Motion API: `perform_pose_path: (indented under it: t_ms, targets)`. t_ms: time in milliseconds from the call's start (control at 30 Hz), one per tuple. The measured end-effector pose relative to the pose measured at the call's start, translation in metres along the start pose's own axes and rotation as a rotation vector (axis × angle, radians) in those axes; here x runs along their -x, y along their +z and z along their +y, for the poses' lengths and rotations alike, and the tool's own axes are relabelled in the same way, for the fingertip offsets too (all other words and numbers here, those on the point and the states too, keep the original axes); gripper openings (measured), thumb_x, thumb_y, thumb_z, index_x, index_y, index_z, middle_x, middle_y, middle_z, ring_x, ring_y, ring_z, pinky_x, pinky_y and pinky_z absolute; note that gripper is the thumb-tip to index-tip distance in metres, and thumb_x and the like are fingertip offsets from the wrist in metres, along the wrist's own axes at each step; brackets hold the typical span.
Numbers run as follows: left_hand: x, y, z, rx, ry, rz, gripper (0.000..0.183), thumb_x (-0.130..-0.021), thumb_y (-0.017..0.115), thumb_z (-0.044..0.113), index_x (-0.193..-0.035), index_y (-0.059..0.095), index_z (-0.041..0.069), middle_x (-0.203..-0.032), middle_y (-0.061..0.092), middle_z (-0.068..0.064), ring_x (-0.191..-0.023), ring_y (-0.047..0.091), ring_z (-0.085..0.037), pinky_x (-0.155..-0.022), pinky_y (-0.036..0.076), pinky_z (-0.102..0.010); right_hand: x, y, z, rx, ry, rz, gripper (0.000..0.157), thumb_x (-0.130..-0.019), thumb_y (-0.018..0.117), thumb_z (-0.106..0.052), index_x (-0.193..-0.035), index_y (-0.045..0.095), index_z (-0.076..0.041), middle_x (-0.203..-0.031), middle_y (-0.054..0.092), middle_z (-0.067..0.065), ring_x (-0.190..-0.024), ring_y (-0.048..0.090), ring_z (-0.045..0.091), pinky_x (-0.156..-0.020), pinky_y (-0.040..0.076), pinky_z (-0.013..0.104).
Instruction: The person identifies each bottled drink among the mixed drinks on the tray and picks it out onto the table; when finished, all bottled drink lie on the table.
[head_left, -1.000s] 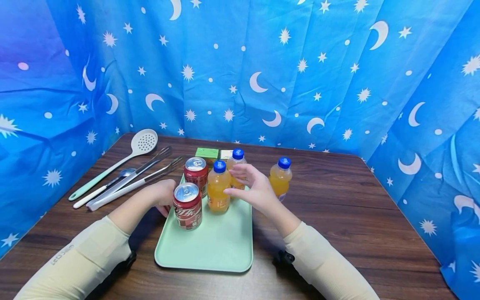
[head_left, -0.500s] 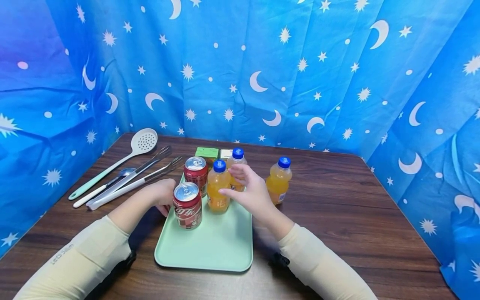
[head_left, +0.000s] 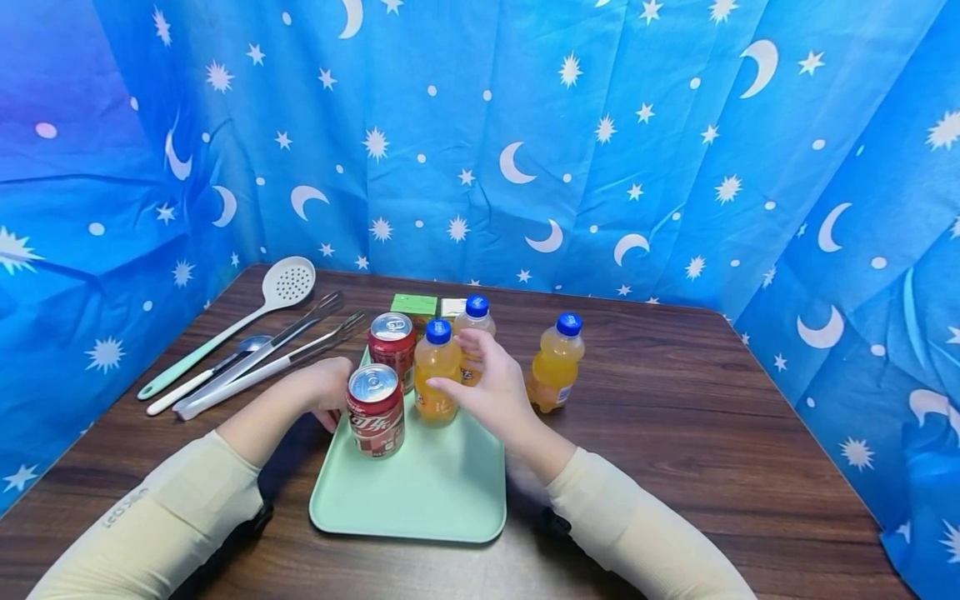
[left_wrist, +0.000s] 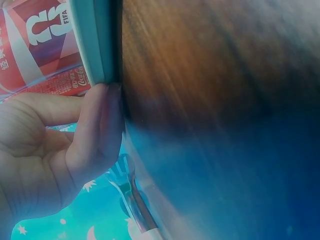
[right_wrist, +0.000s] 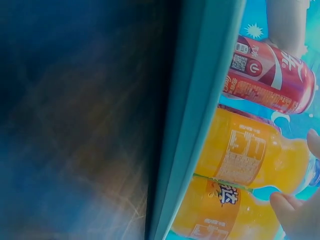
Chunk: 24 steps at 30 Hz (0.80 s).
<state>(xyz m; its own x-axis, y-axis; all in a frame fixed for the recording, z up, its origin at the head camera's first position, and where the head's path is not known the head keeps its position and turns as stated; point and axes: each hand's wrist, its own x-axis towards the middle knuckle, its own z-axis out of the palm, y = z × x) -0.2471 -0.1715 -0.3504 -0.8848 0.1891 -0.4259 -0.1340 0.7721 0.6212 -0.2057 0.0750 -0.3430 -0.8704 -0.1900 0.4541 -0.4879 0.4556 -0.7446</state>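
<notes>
My left hand (head_left: 327, 390) is at the left rim of a mint-green tray (head_left: 420, 500), its fingertips pinching the rim in the left wrist view. Just inside that rim stands a red cola can (head_left: 377, 425); a second cola can (head_left: 392, 346) stands behind it. Two orange soda bottles (head_left: 438, 375) with blue caps stand upright to the right of the cans, the farther bottle (head_left: 477, 317) partly hidden. My right hand (head_left: 498, 387) is spread beside them, thumb overlapping the nearer bottle and fingers by the farther one's neck. In the right wrist view its fingertips (right_wrist: 284, 204) are close to the bottles' necks.
A third orange soda bottle (head_left: 558, 362) stands on the dark wood table (head_left: 690, 433) right of the tray. Green boxes (head_left: 414, 305) stand behind the cans. At the left lie a skimmer (head_left: 288, 283), tongs (head_left: 258, 371) and a spoon (head_left: 187, 390). A blue curtain (head_left: 450, 167) surrounds the table.
My right hand has shifted slightly left and closer to the two bottles on the tray, uncovering more of the third bottle. My left hand, the cans and the tray stay put.
</notes>
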Motion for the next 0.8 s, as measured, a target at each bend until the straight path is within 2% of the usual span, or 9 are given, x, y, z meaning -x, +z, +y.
perform_pose_path:
  t_ms: [367, 800]
  targets:
    - [-0.0030, -0.0016, -0.0007, -0.016, -0.008, -0.002, 0.018, -0.080, 0.065, 0.001, -0.095, 0.057, -0.007, -0.088, 0.059, -0.017, -0.062, 0.065, -0.030, -0.051, 0.060, -0.037, -0.0007, 0.0067, -0.0048, 0.038, 0.012, 0.018, 0.070, -0.074, 0.080, -0.032, -0.129, 0.045, -0.006, -0.121, 0.056, 0.005, -0.109, 0.057, 0.016, -0.088, 0.053, 0.028]
    - [0.0000, -0.0017, 0.0002, -0.018, 0.013, 0.006, 0.019, -0.080, 0.066, 0.003, -0.093, 0.057, -0.006, -0.084, 0.059, -0.016, -0.060, 0.064, -0.030, -0.050, 0.059, -0.037, -0.0022, 0.0071, -0.0042, 0.039, 0.019, 0.045, 0.070, -0.073, 0.080, -0.035, -0.127, 0.045, -0.005, -0.111, 0.057, 0.004, -0.102, 0.059, 0.015, -0.086, 0.054, 0.027]
